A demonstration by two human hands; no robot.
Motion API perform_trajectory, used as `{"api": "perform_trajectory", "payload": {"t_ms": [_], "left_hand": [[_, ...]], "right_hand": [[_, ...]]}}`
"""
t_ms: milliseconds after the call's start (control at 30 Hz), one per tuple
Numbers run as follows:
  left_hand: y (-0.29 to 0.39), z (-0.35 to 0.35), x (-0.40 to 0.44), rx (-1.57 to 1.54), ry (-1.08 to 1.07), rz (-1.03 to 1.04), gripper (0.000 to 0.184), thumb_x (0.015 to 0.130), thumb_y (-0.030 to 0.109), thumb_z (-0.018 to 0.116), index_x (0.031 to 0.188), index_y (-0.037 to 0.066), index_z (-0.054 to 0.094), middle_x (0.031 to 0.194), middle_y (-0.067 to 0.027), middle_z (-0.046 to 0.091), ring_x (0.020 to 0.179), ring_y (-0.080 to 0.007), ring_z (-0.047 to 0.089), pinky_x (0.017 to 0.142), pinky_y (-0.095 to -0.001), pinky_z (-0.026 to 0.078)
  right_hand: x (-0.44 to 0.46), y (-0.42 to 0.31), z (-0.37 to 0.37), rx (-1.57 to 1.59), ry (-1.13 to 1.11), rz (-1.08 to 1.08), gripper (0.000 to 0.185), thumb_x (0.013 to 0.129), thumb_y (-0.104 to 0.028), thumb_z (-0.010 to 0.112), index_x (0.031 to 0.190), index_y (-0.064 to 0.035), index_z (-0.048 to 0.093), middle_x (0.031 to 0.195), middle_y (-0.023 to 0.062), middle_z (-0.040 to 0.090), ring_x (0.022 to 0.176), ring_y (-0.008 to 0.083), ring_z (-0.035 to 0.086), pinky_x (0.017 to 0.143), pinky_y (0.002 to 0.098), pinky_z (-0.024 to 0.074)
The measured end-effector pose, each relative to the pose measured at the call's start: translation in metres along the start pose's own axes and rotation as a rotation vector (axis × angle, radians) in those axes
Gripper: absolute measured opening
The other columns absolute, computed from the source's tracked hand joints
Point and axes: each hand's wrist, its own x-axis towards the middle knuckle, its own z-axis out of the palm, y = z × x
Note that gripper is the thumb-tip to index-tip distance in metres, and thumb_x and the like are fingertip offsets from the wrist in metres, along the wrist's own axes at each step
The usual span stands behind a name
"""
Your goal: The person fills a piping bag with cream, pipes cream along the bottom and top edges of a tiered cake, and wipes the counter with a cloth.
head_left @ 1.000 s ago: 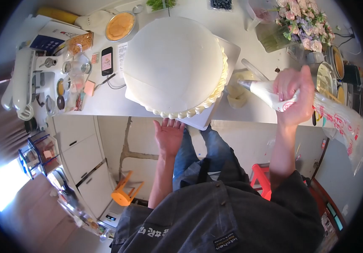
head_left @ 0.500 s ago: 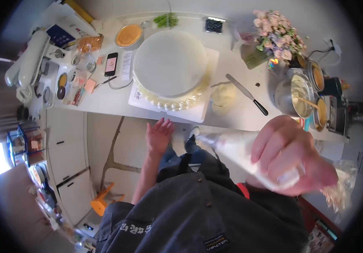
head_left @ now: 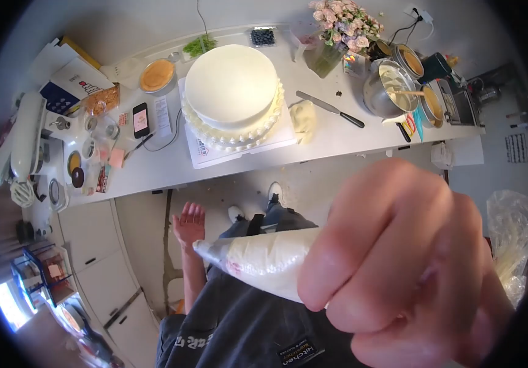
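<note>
Close to the camera, my right hand (head_left: 399, 264) is wrapped round a piping bag (head_left: 270, 260) full of white cream, its metal tip pointing left. My left hand (head_left: 189, 224) hangs below the table edge, palm up with fingers stretched out, holding nothing. Beyond both hands, a tiered cake (head_left: 230, 86) in smooth cream stands on a white board (head_left: 215, 158). Piped cream shells run round its lower tier. Neither hand touches the cake.
Right of the cake lie a palette knife (head_left: 331, 109) and a smear of cream (head_left: 302, 121). A metal mixing bowl (head_left: 390, 89) with cream stands farther right. Flowers (head_left: 347, 27), blueberries (head_left: 263, 37) and a cake layer in a tin (head_left: 156, 76) line the back. A phone (head_left: 141, 119) and stand mixer (head_left: 15, 144) are left.
My right hand has come up nearer the camera with the piping bag, whose tip has swung left. My left hand has dropped back from the table edge. The view has shifted.
</note>
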Motion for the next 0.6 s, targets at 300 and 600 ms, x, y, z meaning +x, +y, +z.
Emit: {"api": "perform_trajectory", "payload": {"t_ms": [300, 600], "left_hand": [[0.028, -0.002, 0.005, -0.007, -0.139, -0.110, 0.063, 0.102, 0.052, 0.038, 0.130, -0.002, 0.055, 0.121, -0.0183, 0.062, 0.118, -0.0350, 0.056, 0.110, -0.0505, 0.042], [0.027, -0.002, 0.008, 0.080, -0.089, -0.154, 0.067, 0.103, 0.052, 0.036, 0.137, -0.005, 0.046, 0.129, -0.0226, 0.056, 0.122, -0.0376, 0.053, 0.112, -0.0521, 0.039]], "right_hand": [[0.009, 0.009, 0.065, -0.110, -0.008, -0.034, 0.024, 0.087, -0.003, 0.041, 0.065, -0.0037, 0.052, 0.057, 0.0046, 0.050, 0.046, 0.0158, 0.050, 0.045, 0.0269, 0.0445], [0.008, -0.009, 0.110, -0.391, 0.199, 0.017, 0.033, 0.095, -0.014, 0.036, 0.072, -0.0045, 0.058, 0.056, 0.0031, 0.050, 0.045, 0.0131, 0.049, 0.045, 0.0258, 0.0429]]}}
